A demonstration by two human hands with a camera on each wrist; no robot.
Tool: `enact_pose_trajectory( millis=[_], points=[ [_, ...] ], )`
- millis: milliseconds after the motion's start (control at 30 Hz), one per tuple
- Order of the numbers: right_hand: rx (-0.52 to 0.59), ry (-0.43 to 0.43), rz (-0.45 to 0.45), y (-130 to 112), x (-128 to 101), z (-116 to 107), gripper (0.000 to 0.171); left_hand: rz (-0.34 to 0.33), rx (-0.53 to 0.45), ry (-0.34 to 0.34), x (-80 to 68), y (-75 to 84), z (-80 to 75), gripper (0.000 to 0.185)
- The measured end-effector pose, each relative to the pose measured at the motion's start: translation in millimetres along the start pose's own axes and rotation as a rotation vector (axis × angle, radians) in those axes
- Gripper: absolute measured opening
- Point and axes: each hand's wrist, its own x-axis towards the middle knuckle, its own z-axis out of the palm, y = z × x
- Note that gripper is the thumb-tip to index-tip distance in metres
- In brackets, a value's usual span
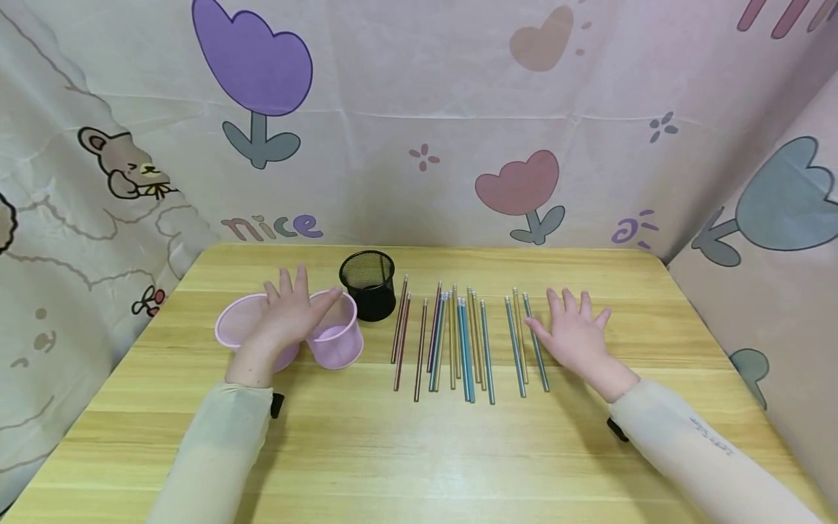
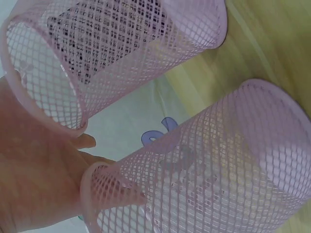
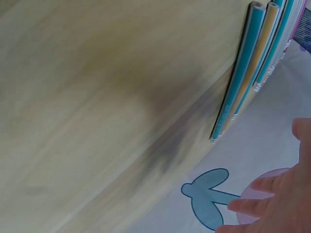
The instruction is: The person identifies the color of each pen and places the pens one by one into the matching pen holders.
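My left hand [image 1: 284,324] is held with fingers spread over two pink mesh pencil cups. One cup [image 1: 238,320] stands under and left of it, partly hidden by the hand. The other pink cup [image 1: 337,351] is on its right, with the thumb at its rim. In the left wrist view, fingers [image 2: 85,141] show between the rims. My right hand [image 1: 576,335], fingers apart and holding nothing, hovers at the right end of a spread of pencils [image 1: 465,349]. They are blue, gold and dark red, laid roughly lengthwise with their eraser ends away from me.
A black mesh cup [image 1: 374,300] stands upright behind the right pink cup, left of the pencils. Printed cloth [image 1: 393,145] hangs along the back and both sides of the wooden table [image 1: 419,466]. Both sleeved forearms reach in from the front.
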Motion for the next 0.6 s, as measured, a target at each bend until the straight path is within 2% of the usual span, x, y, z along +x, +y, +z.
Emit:
enact_pose_trajectory(
  millis=[233, 367, 500, 600],
  points=[
    [0.004, -0.016, 0.018, 0, 1, -1, 0.073, 0.024, 0.029, 0.036, -1.1, 2.8, 4.5, 0.101],
    [-0.024, -0.038, 0.019, -1, 1, 0, 0.073, 0.044, 0.084, 0.06, -11.2, 6.4, 4.3, 0.106],
    [-0.048, -0.045, 0.018, 0, 0, 2, 0.07, 0.063, 0.17, 0.04, -24.8, 9.0, 3.3, 0.111],
    [-0.061, -0.038, 0.021, 0, 0, 4, 0.068, 0.073, 0.199, 0.023, -31.5, 9.2, 4.0, 0.11]
  ],
)
